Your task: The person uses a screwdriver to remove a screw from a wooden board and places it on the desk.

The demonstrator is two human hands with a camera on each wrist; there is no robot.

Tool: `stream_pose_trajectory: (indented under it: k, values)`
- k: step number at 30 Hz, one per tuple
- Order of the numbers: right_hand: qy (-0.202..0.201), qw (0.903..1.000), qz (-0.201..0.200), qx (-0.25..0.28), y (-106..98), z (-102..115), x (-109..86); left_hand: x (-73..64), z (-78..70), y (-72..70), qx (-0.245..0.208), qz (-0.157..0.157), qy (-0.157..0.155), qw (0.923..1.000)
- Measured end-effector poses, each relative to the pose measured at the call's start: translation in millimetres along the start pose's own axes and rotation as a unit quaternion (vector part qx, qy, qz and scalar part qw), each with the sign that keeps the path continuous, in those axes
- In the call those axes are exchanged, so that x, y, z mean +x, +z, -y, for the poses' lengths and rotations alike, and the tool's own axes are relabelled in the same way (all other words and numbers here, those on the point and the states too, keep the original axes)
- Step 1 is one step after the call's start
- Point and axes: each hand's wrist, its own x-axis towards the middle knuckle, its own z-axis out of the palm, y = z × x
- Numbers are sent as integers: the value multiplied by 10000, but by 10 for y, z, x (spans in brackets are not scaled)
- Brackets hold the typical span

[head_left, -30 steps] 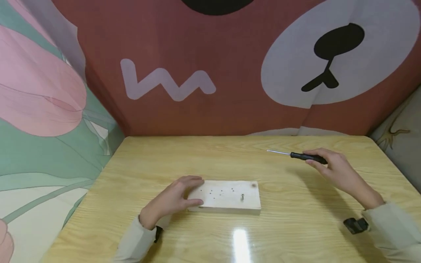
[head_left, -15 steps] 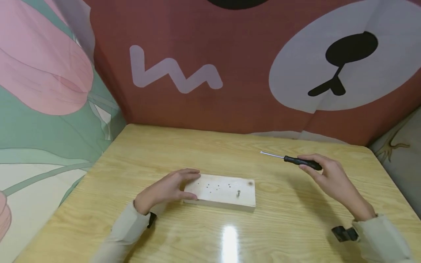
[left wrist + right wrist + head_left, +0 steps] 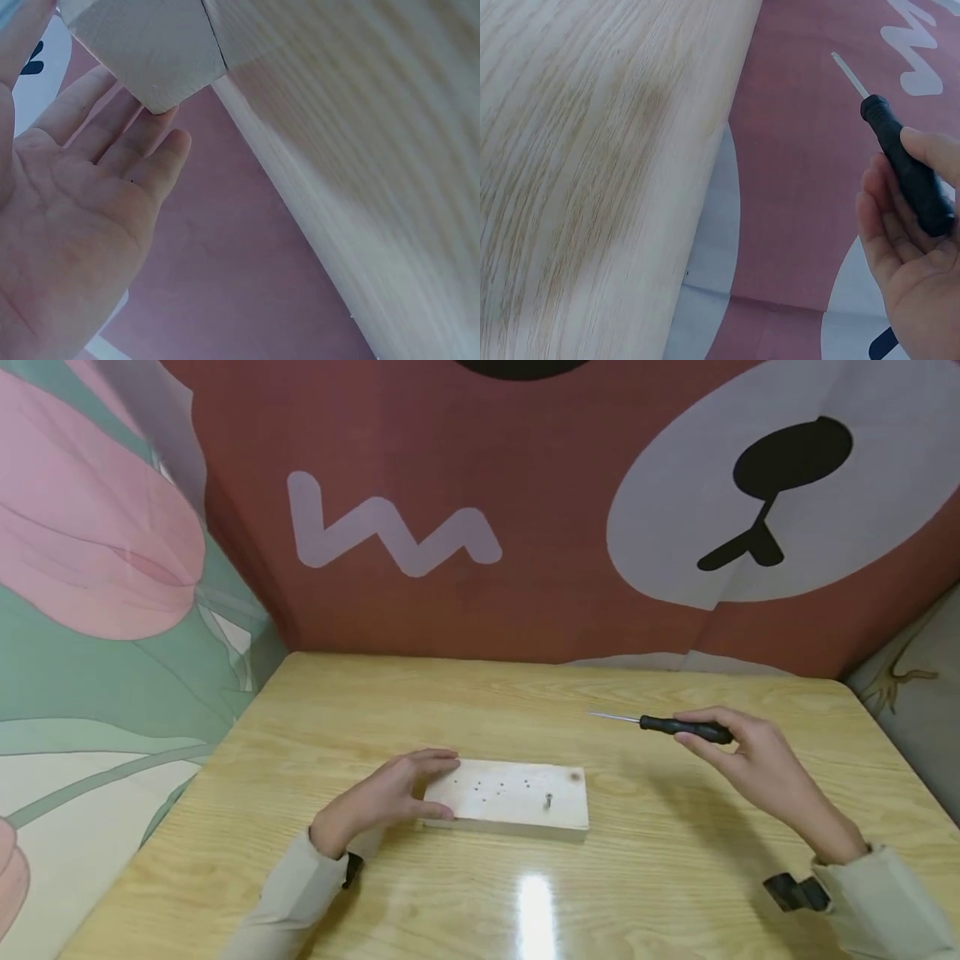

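Note:
A pale wooden block (image 3: 495, 810) with several small holes lies flat on the table. Near its right end a screw (image 3: 548, 801) stands upright out of the top face. My left hand (image 3: 386, 797) grips the block's left end, thumb on the near side and fingers on the far side; the left wrist view shows its fingers along the block's end (image 3: 150, 52). Over the table to the right, my right hand (image 3: 761, 768) holds a screwdriver (image 3: 686, 727) by its black handle, with the metal shaft pointing left. In the right wrist view the thumb presses on that handle (image 3: 904, 165).
The wood-grain table (image 3: 360, 710) reaches back to a red printed cloth backdrop (image 3: 420, 618), with a floral cloth (image 3: 112, 693) at the left. A black wrist device (image 3: 795, 892) sits under the right sleeve (image 3: 877, 893). Light glares on the tabletop near the front.
My right hand and the screwdriver have shifted slightly left over the table. My left hand keeps its grip on the block. The head view has tilted a little.

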Motion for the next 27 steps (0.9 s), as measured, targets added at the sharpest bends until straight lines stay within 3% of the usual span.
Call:
stream_pose_trajectory:
  k: [14,27]
  values:
    - [146,9992,-276,232,49,103,-19,6,29,18,-44,-86,78,9999]
    - [344,9926,-331,1114,86,220,-41,16,62,26,-288,-59,-17,9996]
